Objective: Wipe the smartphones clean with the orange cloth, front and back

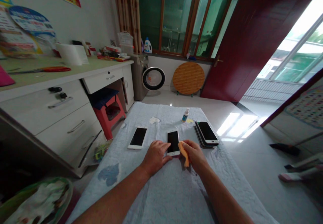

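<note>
A white smartphone (173,142) with a dark screen lies face up in the middle of the cloth-covered table (161,190). My left hand (155,156) grips its left side, index finger at the screen's edge and thumb by the lower left corner. Pinched in my right hand (193,152) is an orange cloth (184,154), which hangs down beside the phone's right edge. Left of my hands rests a second white smartphone (138,138). To the right, a stack of phones has a white-framed smartphone (207,132) on top. A small spray bottle (185,115) stands behind them.
A drawer cabinet (60,106) runs along the left, with a red stool (108,108) under its counter. At the lower left is a green-rimmed bin (70,192). The washing machine (139,76) has its door open. A round wooden board (188,78) leans against the far wall.
</note>
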The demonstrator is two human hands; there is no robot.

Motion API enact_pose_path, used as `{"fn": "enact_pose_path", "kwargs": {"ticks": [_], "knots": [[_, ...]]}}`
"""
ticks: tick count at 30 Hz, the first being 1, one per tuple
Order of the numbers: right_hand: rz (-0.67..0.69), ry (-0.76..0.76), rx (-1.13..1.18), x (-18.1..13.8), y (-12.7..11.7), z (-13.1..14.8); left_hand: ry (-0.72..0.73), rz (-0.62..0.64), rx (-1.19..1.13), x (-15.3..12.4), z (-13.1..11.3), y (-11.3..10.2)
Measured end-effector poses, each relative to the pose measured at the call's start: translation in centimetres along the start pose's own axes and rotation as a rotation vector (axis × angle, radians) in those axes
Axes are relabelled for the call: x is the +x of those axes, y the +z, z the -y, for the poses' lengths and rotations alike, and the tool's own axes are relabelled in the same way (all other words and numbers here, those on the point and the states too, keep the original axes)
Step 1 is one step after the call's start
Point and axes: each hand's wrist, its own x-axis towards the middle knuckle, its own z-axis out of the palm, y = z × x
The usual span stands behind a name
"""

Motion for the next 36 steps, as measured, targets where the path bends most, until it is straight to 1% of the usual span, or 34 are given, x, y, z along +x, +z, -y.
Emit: {"fn": "enact_pose_path", "kwargs": {"ticks": [4, 6, 9, 12, 15, 18, 21, 26, 31, 34, 36], "knots": [[0.012, -0.103, 0.046, -0.8, 1.1, 1.0, 0.038, -0.014, 0.010, 0.1, -1.0, 0.1], [0.027, -0.159, 0.018, -1.1, 1.6, 1.3, 0.035, -0.029, 0.008, 0.0, -1.4, 0.2], [0.056, -0.230, -0.052, -1.3, 2.2, 1.2, 0.022, -0.037, -0.059, -0.2, -1.6, 0.2], [0.086, -0.274, -0.124, -1.5, 2.6, 0.7, -0.046, -0.061, -0.162, -0.4, -1.5, -0.1], [0.079, -0.304, -0.223, -1.6, 2.9, 0.4, -0.132, -0.100, -0.258, -0.6, -1.3, -0.5], [0.081, -0.355, -0.344, -1.7, 3.0, 0.3, -0.194, -0.134, -0.289, -0.5, -1.1, -0.8], [0.090, -0.415, -0.468, -1.7, 2.9, 0.4, -0.237, -0.139, -0.227, -0.3, -1.0, -1.0], [0.053, -0.492, -0.688, -1.5, 2.6, 0.1, -0.295, -0.083, -0.061, -0.2, -0.8, -1.1], [0.065, -0.536, -0.760, -1.1, 2.6, -0.8, -0.326, -0.014, 0.122, -0.5, -1.0, -0.9], [0.093, -0.577, -0.789, -1.3, 2.6, -0.8, -0.304, -0.008, 0.157, -0.6, -1.0, -1.0], [0.138, -0.587, -0.811, -1.7, 2.4, -0.5, -0.262, 0.008, 0.142, -0.6, -1.0, -1.2]]}}
